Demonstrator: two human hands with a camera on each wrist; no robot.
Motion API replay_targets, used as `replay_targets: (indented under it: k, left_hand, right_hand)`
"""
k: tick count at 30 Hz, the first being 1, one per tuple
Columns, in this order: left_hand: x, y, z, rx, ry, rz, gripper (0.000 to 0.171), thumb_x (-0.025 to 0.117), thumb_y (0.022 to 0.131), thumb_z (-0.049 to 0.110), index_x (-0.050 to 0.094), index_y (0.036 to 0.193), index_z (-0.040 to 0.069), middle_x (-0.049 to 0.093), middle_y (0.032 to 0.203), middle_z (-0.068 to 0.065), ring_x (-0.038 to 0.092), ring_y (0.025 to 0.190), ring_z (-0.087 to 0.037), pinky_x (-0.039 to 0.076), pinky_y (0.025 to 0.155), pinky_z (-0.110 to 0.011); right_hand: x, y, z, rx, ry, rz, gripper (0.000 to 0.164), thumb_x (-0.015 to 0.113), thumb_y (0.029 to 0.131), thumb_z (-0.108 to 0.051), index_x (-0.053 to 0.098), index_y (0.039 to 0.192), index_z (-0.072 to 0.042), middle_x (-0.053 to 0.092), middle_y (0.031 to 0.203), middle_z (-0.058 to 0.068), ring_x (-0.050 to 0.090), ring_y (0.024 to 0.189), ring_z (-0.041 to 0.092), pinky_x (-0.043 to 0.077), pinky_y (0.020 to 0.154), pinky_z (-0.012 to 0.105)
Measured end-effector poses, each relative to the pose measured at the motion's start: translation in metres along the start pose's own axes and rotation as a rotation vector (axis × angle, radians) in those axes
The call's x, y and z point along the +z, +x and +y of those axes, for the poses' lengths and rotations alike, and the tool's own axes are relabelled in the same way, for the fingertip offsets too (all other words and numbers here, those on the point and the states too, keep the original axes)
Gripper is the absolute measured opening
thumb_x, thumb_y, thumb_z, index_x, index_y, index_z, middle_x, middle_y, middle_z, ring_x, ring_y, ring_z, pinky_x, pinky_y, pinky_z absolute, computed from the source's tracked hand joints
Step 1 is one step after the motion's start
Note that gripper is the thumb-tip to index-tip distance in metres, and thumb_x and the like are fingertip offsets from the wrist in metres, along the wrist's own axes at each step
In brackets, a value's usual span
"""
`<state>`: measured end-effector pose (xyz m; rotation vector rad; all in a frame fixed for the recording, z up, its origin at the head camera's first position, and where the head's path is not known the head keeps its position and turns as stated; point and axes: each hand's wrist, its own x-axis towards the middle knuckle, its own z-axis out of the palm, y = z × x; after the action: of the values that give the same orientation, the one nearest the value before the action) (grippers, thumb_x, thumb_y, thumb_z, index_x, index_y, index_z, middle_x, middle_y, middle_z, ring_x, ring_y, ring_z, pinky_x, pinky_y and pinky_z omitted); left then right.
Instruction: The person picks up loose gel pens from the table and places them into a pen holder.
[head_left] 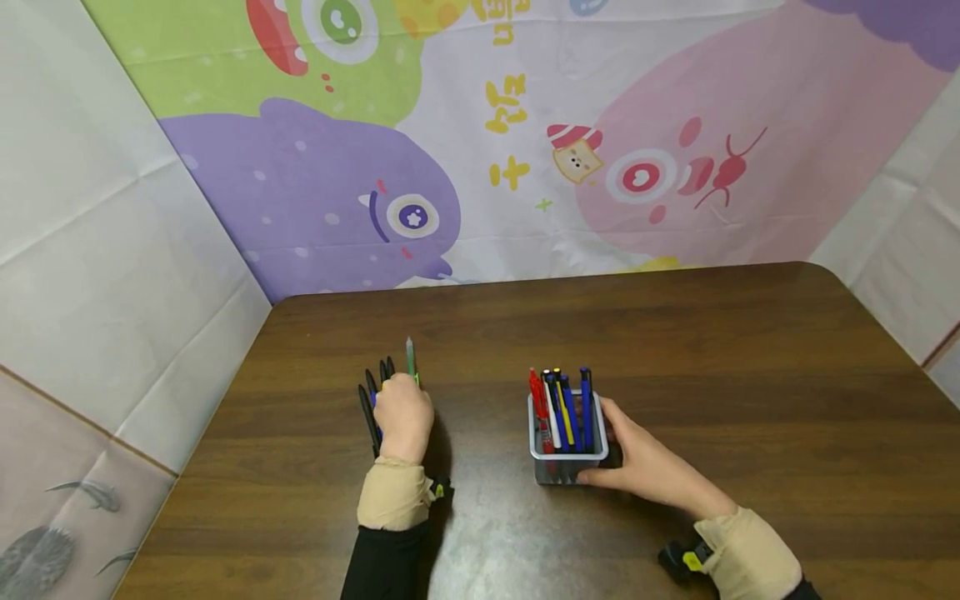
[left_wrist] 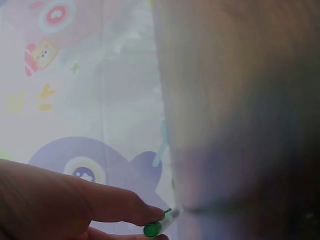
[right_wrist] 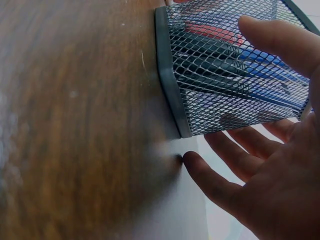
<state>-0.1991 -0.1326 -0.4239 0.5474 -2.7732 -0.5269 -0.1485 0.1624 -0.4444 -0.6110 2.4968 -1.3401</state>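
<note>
My left hand pinches a green pen between thumb and fingers. Its green end pokes out at the fingertips in the left wrist view. Beside that hand lie several black pens on the table, partly covered by it. With thumb and fingers around its side, my right hand holds a mesh pen holder, which stands upright. Red, white, yellow and blue pens stick up out of it. Close by, the right wrist view shows the black mesh wall and the thumb across it.
The brown wooden table reaches back to a cartoon-printed cloth that hangs behind it. White panels rise on the left and right. Each wrist wears a beige band with a small black device.
</note>
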Motion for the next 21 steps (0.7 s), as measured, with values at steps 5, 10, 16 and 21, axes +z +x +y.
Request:
replay_targets:
  k: [5, 10, 16, 21]
  left_hand:
    - [-0.007, 0.001, 0.002, 0.022, -0.018, 0.072, 0.011, 0.055, 0.080, 0.001, 0.058, 0.076, -0.008, 0.061, 0.073, -0.027, 0.061, 0.066, -0.043, 0.049, 0.054, -0.049]
    - [-0.018, 0.001, 0.008, 0.073, -0.058, 0.178, 0.009, 0.054, 0.081, 0.000, 0.055, 0.075, -0.006, 0.060, 0.069, -0.027, 0.060, 0.062, -0.044, 0.048, 0.051, -0.048]
    - [-0.035, -0.004, 0.018, 0.115, -0.153, 0.245, 0.010, 0.061, 0.083, 0.007, 0.057, 0.082, -0.003, 0.063, 0.075, -0.021, 0.062, 0.066, -0.043, 0.048, 0.055, -0.049]
    - [-0.047, -0.008, 0.025, 0.144, -0.247, 0.314, 0.009, 0.062, 0.083, 0.009, 0.060, 0.085, 0.000, 0.063, 0.078, -0.015, 0.062, 0.066, -0.038, 0.048, 0.058, -0.048]
  right_hand:
    - [-0.001, 0.001, 0.000, -0.015, 0.004, -0.006, 0.093, 0.077, 0.069, -0.037, 0.021, 0.140, -0.014, 0.048, 0.128, 0.010, 0.051, 0.114, 0.023, 0.040, 0.093, 0.045]
    - [-0.002, 0.001, -0.001, -0.012, 0.025, -0.012, 0.092, 0.078, 0.070, -0.035, 0.022, 0.139, -0.014, 0.047, 0.128, 0.010, 0.052, 0.113, 0.023, 0.041, 0.093, 0.044]
    - [-0.002, 0.000, -0.001, -0.015, 0.001, -0.009, 0.090, 0.078, 0.069, -0.036, 0.023, 0.138, -0.015, 0.050, 0.125, 0.007, 0.053, 0.111, 0.019, 0.042, 0.092, 0.042]
    - [-0.002, 0.001, -0.001, -0.015, 0.008, -0.014, 0.090, 0.078, 0.069, -0.035, 0.023, 0.139, -0.015, 0.049, 0.126, 0.008, 0.053, 0.112, 0.020, 0.042, 0.092, 0.042]
